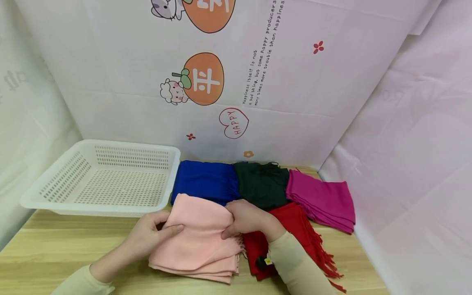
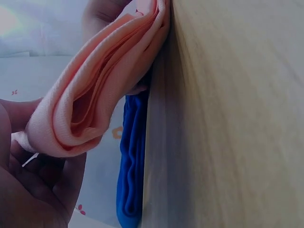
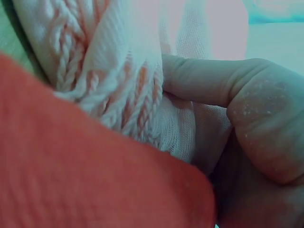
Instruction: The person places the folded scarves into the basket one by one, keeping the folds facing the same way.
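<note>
A folded pink scarf (image 1: 199, 237) with a fringed edge is held between both hands, its far side raised off the table. On its left edge the left hand (image 1: 153, 231) pinches it, thumb on top and fingers beneath; the left wrist view shows the scarf's stacked folds (image 2: 95, 104) beside those fingers. The right hand (image 1: 248, 219) grips the right edge, thumb on the upper face. Twisted tassels (image 3: 128, 90) of the scarf hang close to that thumb in the right wrist view. A folded red scarf (image 1: 295, 229) lies beneath the right forearm.
A white perforated basket (image 1: 171, 176) stands at the back left. Along the back lie a blue scarf (image 1: 204, 180), a dark green scarf (image 1: 262, 184) and a magenta scarf (image 1: 324, 200), all folded. White printed cloth walls (image 1: 295, 102) enclose the wooden table (image 1: 92, 237).
</note>
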`<act>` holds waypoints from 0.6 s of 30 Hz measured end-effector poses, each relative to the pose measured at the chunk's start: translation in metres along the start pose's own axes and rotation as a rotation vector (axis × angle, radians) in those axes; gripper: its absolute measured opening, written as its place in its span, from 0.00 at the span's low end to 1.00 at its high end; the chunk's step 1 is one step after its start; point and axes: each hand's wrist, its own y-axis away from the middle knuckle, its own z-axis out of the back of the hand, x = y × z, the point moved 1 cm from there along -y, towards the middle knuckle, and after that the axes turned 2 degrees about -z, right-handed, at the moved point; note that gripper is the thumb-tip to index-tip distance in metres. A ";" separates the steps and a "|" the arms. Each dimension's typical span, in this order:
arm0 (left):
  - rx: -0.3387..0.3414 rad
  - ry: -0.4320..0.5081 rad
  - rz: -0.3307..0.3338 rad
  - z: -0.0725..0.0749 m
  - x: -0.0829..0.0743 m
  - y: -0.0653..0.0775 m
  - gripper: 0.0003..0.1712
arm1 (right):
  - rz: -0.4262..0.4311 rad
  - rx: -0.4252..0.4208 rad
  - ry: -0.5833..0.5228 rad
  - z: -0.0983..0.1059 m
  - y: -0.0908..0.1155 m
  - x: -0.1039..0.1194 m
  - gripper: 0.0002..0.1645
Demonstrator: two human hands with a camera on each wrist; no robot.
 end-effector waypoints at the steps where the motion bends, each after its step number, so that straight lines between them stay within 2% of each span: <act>1: -0.004 0.005 -0.006 0.000 0.000 0.000 0.10 | 0.003 -0.004 0.002 0.000 0.000 0.000 0.22; 11: -0.048 0.007 -0.065 0.001 -0.002 0.000 0.10 | 0.011 -0.027 0.005 0.000 -0.002 0.001 0.18; 18: -0.063 0.022 -0.062 0.002 -0.004 0.000 0.09 | -0.016 -0.045 -0.002 0.000 -0.002 0.003 0.18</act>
